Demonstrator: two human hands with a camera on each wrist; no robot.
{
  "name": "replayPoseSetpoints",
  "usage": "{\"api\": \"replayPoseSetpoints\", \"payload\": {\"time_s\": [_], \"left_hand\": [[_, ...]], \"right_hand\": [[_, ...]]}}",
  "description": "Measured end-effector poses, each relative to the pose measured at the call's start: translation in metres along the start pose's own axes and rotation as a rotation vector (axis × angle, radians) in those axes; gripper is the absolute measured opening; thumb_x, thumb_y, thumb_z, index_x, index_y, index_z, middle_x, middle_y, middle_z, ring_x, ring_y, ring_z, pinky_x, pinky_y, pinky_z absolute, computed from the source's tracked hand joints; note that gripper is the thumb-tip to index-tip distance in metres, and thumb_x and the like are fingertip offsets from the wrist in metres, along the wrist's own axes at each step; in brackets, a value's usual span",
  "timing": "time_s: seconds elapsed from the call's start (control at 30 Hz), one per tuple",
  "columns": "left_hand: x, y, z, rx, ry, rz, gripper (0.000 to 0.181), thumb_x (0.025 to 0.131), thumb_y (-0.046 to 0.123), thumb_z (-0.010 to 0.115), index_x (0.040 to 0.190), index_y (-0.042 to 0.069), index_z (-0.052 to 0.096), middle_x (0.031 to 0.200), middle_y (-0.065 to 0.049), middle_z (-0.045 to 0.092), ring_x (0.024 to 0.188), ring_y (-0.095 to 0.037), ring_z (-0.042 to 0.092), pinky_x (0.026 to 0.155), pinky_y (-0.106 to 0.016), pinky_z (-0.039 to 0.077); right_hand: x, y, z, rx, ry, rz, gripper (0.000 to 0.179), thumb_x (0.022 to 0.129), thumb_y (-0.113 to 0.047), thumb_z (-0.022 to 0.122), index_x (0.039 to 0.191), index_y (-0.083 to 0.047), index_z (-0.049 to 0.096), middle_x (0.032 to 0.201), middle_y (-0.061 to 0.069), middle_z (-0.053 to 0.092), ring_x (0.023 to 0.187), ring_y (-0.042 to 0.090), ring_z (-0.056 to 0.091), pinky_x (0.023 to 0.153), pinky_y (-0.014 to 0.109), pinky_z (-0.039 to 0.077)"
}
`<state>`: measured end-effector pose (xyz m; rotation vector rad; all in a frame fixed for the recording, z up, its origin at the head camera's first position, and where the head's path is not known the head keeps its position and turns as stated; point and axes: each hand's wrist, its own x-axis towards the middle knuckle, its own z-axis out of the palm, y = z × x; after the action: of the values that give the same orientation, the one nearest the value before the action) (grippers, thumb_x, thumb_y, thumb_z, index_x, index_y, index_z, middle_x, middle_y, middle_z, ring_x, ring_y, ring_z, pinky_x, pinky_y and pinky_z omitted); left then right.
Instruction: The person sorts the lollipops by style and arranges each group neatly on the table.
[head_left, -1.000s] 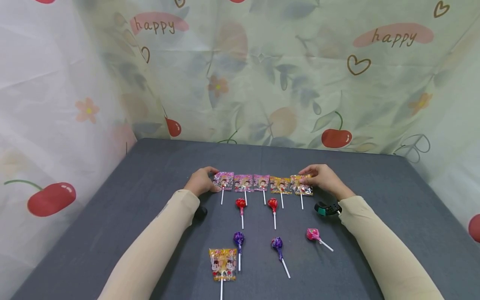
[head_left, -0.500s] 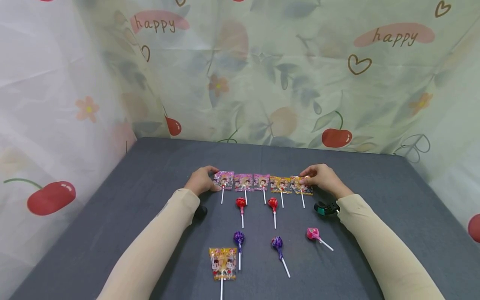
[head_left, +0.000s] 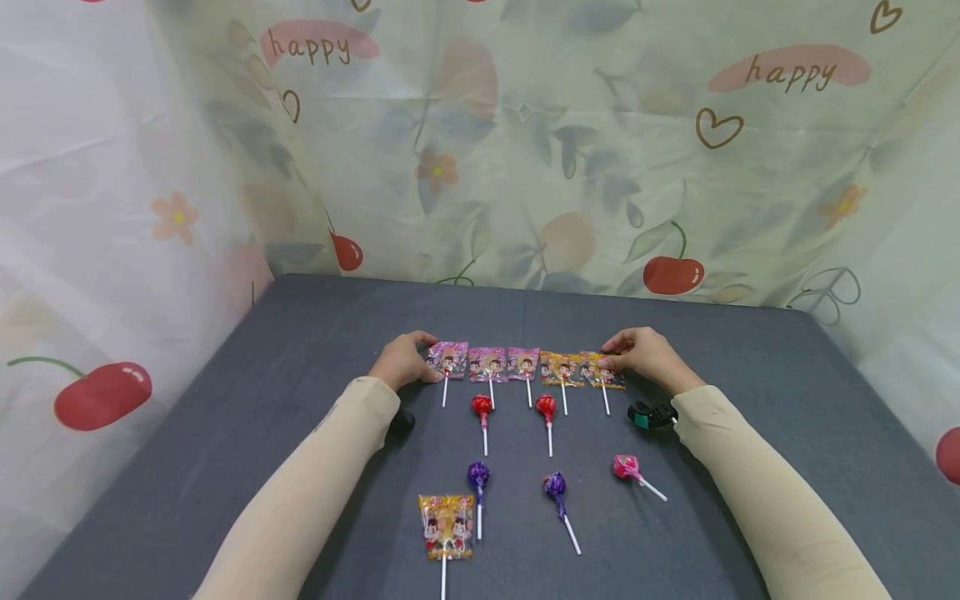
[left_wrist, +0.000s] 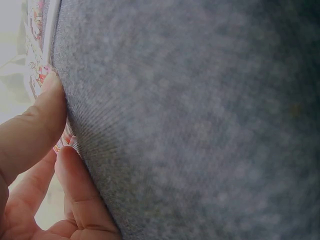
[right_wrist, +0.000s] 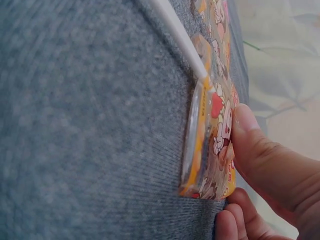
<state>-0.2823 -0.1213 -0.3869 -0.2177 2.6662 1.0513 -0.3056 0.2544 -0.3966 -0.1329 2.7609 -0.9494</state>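
In the head view, a row of flat-wrapped lollipops lies across the table, sticks toward me. My left hand holds the side of the leftmost pink-wrapped lollipop, thumb by its lower corner and fingers around the far one. At the other end, the thumb of my right hand lies on the yellow-wrapped lollipop, with curled fingers at its edge in the right wrist view. Between these are two more pink-wrapped lollipops and a yellow-wrapped lollipop. The left wrist view shows little of the packet beyond the thumb.
Nearer me lie two red lollipops, two purple lollipops and a pink lollipop. Another yellow-wrapped lollipop sits at the front, beside my left forearm. A patterned cloth hangs behind the grey table.
The rightmost yellow-wrapped lollipop has turned very slightly under my right hand, its stick end shifting a little right. My left hand and the other lollipops stay put.
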Motion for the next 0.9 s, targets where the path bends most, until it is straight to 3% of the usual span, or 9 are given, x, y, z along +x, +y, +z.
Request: {"api": "replayPoseSetpoints", "payload": {"time_s": [0.37, 0.53, 0.7, 0.9], "left_hand": [[0.001, -0.001, 0.0, -0.016, -0.008, -0.02, 0.061, 0.081, 0.011, 0.078, 0.137, 0.018, 0.054, 0.149, -0.017, 0.041, 0.127, -0.035, 0.043, 0.108, -0.054, 0.034], [0.0, 0.0, 0.0, -0.019, -0.005, -0.015, 0.061, 0.081, 0.01, 0.078, 0.137, 0.017, 0.054, 0.149, -0.017, 0.041, 0.129, -0.035, 0.042, 0.109, -0.054, 0.033], [0.001, -0.001, -0.001, -0.026, -0.009, -0.018, 0.061, 0.081, 0.01, 0.078, 0.137, 0.017, 0.054, 0.149, -0.018, 0.04, 0.13, -0.035, 0.041, 0.109, -0.054, 0.033], [0.002, 0.0, 0.0, -0.02, -0.01, -0.012, 0.062, 0.08, 0.011, 0.078, 0.137, 0.017, 0.054, 0.149, -0.018, 0.04, 0.129, -0.035, 0.041, 0.109, -0.053, 0.033]], "right_hand": [[-0.001, -0.002, -0.001, -0.006, 0.004, 0.015, 0.039, 0.086, -0.028, 0.074, 0.113, -0.001, 0.066, 0.11, 0.017, 0.066, 0.096, 0.027, 0.056, 0.085, 0.04, 0.047], [-0.004, -0.006, -0.003, 0.01, 0.056, -0.007, 0.04, 0.088, -0.029, 0.072, 0.114, -0.001, 0.065, 0.112, 0.018, 0.065, 0.099, 0.029, 0.058, 0.084, 0.04, 0.048], [-0.017, -0.027, -0.011, 0.095, 0.101, -0.073, 0.046, 0.09, -0.036, 0.068, 0.119, -0.002, 0.062, 0.118, 0.019, 0.062, 0.109, 0.033, 0.057, 0.092, 0.047, 0.048], [-0.047, -0.065, -0.027, 0.226, 0.068, -0.195, 0.049, 0.093, -0.038, 0.064, 0.129, -0.006, 0.055, 0.128, 0.017, 0.058, 0.119, 0.034, 0.055, 0.099, 0.053, 0.042]]}}
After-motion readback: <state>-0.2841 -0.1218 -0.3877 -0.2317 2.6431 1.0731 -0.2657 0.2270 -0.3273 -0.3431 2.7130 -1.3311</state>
